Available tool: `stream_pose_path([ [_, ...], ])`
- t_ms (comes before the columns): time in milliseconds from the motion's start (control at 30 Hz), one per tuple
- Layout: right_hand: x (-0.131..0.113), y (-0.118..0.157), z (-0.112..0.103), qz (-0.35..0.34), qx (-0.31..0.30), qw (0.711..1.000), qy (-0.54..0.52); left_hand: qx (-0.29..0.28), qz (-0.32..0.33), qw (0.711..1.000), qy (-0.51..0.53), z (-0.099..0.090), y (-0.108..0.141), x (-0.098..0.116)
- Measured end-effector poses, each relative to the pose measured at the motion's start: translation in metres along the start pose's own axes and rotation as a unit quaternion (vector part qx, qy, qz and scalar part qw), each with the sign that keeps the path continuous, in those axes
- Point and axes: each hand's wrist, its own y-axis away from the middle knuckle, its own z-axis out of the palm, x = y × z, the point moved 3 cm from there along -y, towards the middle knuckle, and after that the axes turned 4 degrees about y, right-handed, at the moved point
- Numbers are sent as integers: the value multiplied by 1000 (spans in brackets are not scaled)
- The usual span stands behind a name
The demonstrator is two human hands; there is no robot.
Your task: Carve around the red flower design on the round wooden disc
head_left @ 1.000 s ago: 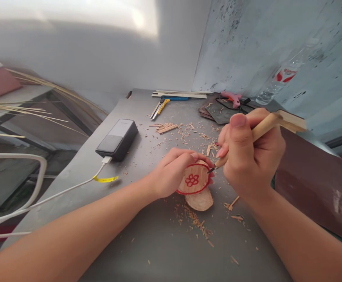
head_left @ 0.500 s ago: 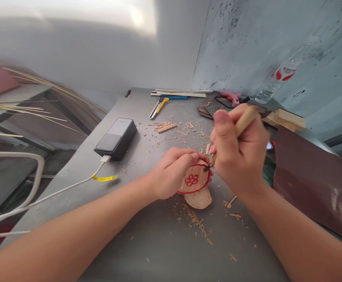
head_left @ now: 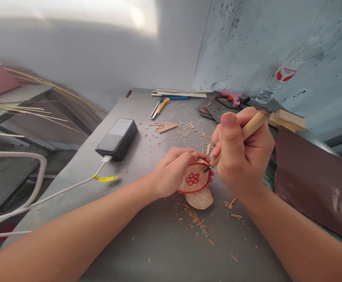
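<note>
A wooden piece point(head_left: 189, 185) with a red-painted rim and a red flower drawn on its face lies tilted over the table. My left hand point(head_left: 173, 170) is closed on its left and upper edge, fingers along the far side. Below it shows a rounded pale wooden part point(head_left: 200, 199); I cannot tell whether the two are joined. My right hand point(head_left: 241, 152) is closed around the wooden handle of a carving knife point(head_left: 254, 124). The dark tip of the knife touches the flower face near its upper right edge.
Wood shavings point(head_left: 194, 219) are scattered on the grey table point(head_left: 147, 243). A black power bank point(head_left: 116, 139) with a white cable sits at left. Farther back lie a yellow box cutter point(head_left: 159, 107), thin wooden strips point(head_left: 182, 94), a pink glue gun point(head_left: 232, 98) and a water bottle point(head_left: 282, 78).
My right hand has shifted slightly right, and the handle of the carving knife has tilted lower. Its tip stays on the wooden face. My left hand holds about the same place.
</note>
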Motion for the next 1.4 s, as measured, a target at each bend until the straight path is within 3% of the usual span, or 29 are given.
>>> stream_pose_path([
  [233,-5,0,2,-40,29,997,51,-12,-10,1000,14,1,1,-1],
  [600,-18,-1,4,-129,27,986,101,-15,12,997,-77,1,2,1],
  [833,-8,-8,8,-30,-3,998,58,-23,30,995,-97,-1,1,-2],
  [1033,-2,-7,9,8,-3,999,32,-33,38,993,-108,0,2,0],
  [1233,-10,-2,3,2,60,998,8,-18,12,997,-73,2,3,0],
  [1400,-19,1,2,-50,76,995,46,-13,0,998,-60,2,4,-1],
])
